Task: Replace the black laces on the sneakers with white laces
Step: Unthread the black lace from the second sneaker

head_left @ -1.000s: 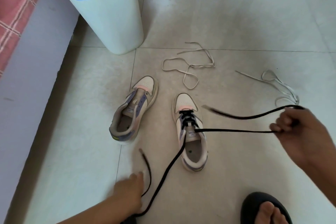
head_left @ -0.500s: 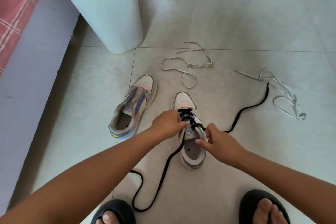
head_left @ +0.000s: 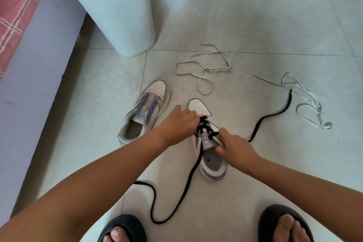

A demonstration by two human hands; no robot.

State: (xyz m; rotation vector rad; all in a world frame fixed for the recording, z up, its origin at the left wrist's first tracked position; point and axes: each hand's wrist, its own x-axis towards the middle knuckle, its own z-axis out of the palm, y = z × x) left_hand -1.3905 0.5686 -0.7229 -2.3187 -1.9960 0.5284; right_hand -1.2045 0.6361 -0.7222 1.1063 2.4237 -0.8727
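your forearms run out of the bottom corners of the view, and your two black slippers [head_left: 122, 230] are cut off by the lower edge. the left hand [head_left: 179, 122] covers the toe-side eyelets of the right sneaker [head_left: 211, 165], so you cannot see its fingertips; they curl down onto the black lace [head_left: 184, 188] where it crosses the tongue, and seem to pinch it, though the grip itself is hidden. your right hand [head_left: 234, 148] is clenched around the sneaker's collar and the top loop of the lace, thumb inside the opening.

the floor [head_left: 255, 15] is pale glossy tile with thin grout lines. at the far left a bed with a pink plaid cover [head_left: 17, 12] is only partly in view. a white bin [head_left: 119, 25] with a blue liner stands near it, its far rim cropped.

the left sneaker [head_left: 146, 112] lies unlaced beside the other. one black end trails toward your feet in a loop, the other snakes right. two white laces lie loose: one [head_left: 204, 70] beyond the sneakers, one [head_left: 308, 102] tangled at far right, its knots hard to make out.
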